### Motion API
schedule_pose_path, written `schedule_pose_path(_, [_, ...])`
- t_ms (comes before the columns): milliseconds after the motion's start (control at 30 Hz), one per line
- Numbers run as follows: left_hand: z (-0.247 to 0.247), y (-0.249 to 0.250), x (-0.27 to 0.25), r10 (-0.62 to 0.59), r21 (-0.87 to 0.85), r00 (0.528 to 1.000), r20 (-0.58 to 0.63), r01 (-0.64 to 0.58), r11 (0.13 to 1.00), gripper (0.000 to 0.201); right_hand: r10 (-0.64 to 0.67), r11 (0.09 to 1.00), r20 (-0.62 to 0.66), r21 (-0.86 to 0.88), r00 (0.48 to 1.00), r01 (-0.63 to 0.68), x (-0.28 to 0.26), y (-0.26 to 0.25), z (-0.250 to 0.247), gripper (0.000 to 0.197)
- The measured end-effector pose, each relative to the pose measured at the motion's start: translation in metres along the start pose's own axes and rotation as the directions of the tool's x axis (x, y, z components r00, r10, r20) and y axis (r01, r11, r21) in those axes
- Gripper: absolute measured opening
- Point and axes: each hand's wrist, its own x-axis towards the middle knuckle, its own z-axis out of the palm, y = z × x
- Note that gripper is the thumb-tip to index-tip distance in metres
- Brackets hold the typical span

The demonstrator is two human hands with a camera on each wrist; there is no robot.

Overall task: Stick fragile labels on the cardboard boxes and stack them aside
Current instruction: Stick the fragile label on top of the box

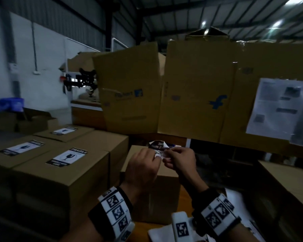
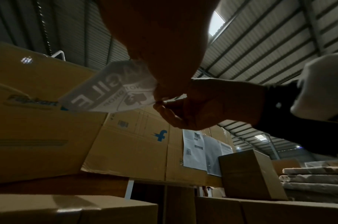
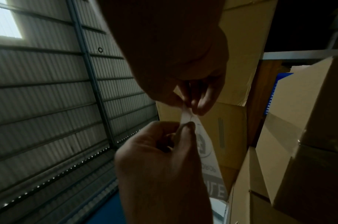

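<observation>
So over on the left there's a cluster of closed cardboard boxes, three of them already wearing a black-and-white fragile sticker on top: one at the far left (image 1: 22, 147), one further back (image 1: 64, 130), and the nearest one (image 1: 67, 157) with the wine glass symbol plainly readable. Moving toward the middle, a smaller plain box (image 1: 166, 193) sits right under the hands with no sticker on the part of its top I can see. The left hand (image 1: 143, 169) is curled, thumb and fingertips pinching a fragile label (image 1: 158, 147) that's held up in the air above that box, bent over so the print faces away. The right hand (image 1: 180, 162) is curled too and pinches the same label at its edge, the two hands nearly touching; from the wrist views it looks like thin paper is caught between the fingertips. Behind everything stand big worn shipping cartons (image 1: 196, 95) with blue logos, and on the right one has a printed sheet (image 1: 276, 107) taped to it. Loose white paper (image 1: 234, 198) lies at lower right.
</observation>
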Motion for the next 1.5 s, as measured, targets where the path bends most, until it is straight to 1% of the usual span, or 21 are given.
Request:
schedule_pose_path(67, [0.001, -0.008, 0.000, 0.021, 0.027, 1.000, 0.015, -0.022, 0.999, 0.014, -0.038, 0.998, -0.066, -0.056, 0.997, 0.034, 0.015, 0.011, 0.012, 0.039])
schedule_pose_path(100, [0.004, -0.011, 0.000, 0.034, 0.040, 0.999, 0.029, -0.035, 0.999, 0.021, -0.043, 0.997, -0.084, -0.073, 0.996, 0.036, 0.023, 0.018, 0.018, 0.042])
schedule_pose_path(200, [0.012, -0.021, 0.003, 0.057, 0.069, 0.996, 0.074, -0.062, 0.996, 0.023, -0.033, 0.994, -0.126, -0.105, 0.991, 0.020, 0.046, 0.031, 0.033, 0.032])
schedule_pose_path(300, [0.015, -0.028, 0.002, 0.129, 0.025, 0.984, 0.122, -0.133, 0.991, 0.035, -0.052, 0.994, -0.234, -0.109, 0.971, 0.026, 0.080, 0.039, 0.036, 0.027])
schedule_pose_path(333, [0.015, -0.029, 0.000, 0.166, 0.005, 0.981, 0.103, -0.167, 0.986, 0.035, -0.047, 0.995, -0.240, -0.093, 0.970, 0.025, 0.091, 0.041, 0.034, 0.029])
schedule_pose_path(400, [0.016, -0.038, -0.001, 0.191, -0.077, 0.981, 0.025, -0.189, 0.979, 0.031, -0.005, 0.999, -0.172, -0.050, 0.985, -0.004, 0.109, 0.043, 0.030, 0.028])
schedule_pose_path(467, [0.026, -0.060, 0.005, 0.117, -0.204, 0.992, -0.050, -0.125, 0.971, 0.026, 0.054, 0.998, -0.070, -0.012, 0.996, -0.055, 0.120, 0.043, 0.028, 0.020])
schedule_pose_path(533, [0.042, -0.088, 0.017, -0.062, -0.374, 0.997, -0.055, 0.037, 0.927, 0.024, 0.091, 0.996, 0.006, -0.002, 0.996, -0.091, 0.126, 0.042, 0.025, 0.015])
schedule_pose_path(567, [0.050, -0.102, 0.023, -0.182, -0.461, 0.983, -0.012, 0.156, 0.874, 0.022, 0.108, 0.994, 0.031, -0.016, 0.994, -0.107, 0.128, 0.042, 0.023, 0.015])
schedule_pose_path(633, [0.068, -0.127, 0.031, -0.365, -0.557, 0.922, 0.126, 0.371, 0.743, 0.015, 0.139, 0.990, 0.083, -0.049, 0.987, -0.135, 0.131, 0.044, 0.019, 0.025])
schedule_pose_path(700, [0.090, -0.145, 0.037, -0.433, -0.574, 0.850, 0.298, 0.522, 0.631, 0.015, 0.180, 0.984, 0.128, -0.039, 0.975, -0.176, 0.133, 0.045, 0.016, 0.032])
schedule_pose_path(767, [0.111, -0.155, 0.037, -0.421, -0.568, 0.767, 0.484, 0.641, 0.516, 0.019, 0.203, 0.979, 0.154, -0.007, 0.967, -0.204, 0.136, 0.045, 0.012, 0.026])
schedule_pose_path(833, [0.130, -0.155, 0.036, -0.371, -0.603, 0.694, 0.617, 0.720, 0.344, 0.021, 0.238, 0.969, 0.171, 0.029, 0.956, -0.246, 0.143, 0.044, 0.009, 0.013])
schedule_pose_path(933, [0.150, -0.149, 0.039, -0.333, -0.630, 0.640, 0.692, 0.761, 0.154, 0.022, 0.297, 0.949, 0.187, 0.047, 0.936, -0.311, 0.156, 0.048, 0.005, 0.019])
schedule_pose_path(1000, [0.159, -0.145, 0.045, -0.312, -0.636, 0.615, 0.724, 0.771, 0.041, 0.022, 0.325, 0.942, 0.208, 0.018, 0.923, -0.335, 0.165, 0.052, 0.003, 0.013])
schedule_pose_path(1067, [0.168, -0.141, 0.049, -0.297, -0.645, 0.612, 0.733, 0.764, -0.022, 0.021, 0.349, 0.934, 0.226, -0.010, 0.909, -0.357, 0.173, 0.057, 0.001, 0.011])
schedule_pose_path(1167, [0.178, -0.137, 0.055, -0.278, -0.669, 0.638, 0.718, 0.743, -0.024, 0.016, 0.376, 0.924, 0.260, -0.033, 0.889, -0.381, 0.189, 0.065, -0.003, 0.024])
schedule_pose_path(1233, [0.182, -0.135, 0.059, -0.273, -0.666, 0.639, 0.719, 0.746, -0.008, 0.014, 0.395, 0.917, 0.306, -0.083, 0.866, -0.389, 0.201, 0.069, -0.005, 0.030])
schedule_pose_path(1333, [0.186, -0.134, 0.062, -0.265, -0.627, 0.614, 0.744, 0.778, 0.042, 0.025, 0.404, 0.915, 0.355, -0.152, 0.843, -0.374, 0.213, 0.075, -0.005, 0.023])
schedule_pose_path(1400, [0.190, -0.134, 0.064, -0.262, -0.610, 0.600, 0.756, 0.791, 0.050, 0.032, 0.408, 0.913, 0.379, -0.184, 0.830, -0.365, 0.222, 0.082, -0.003, 0.020])
schedule_pose_path(1500, [0.197, -0.138, 0.065, -0.251, -0.574, 0.562, 0.788, 0.819, 0.032, 0.044, 0.432, 0.898, 0.419, -0.280, 0.799, -0.339, 0.232, 0.087, 0.000, 0.028])
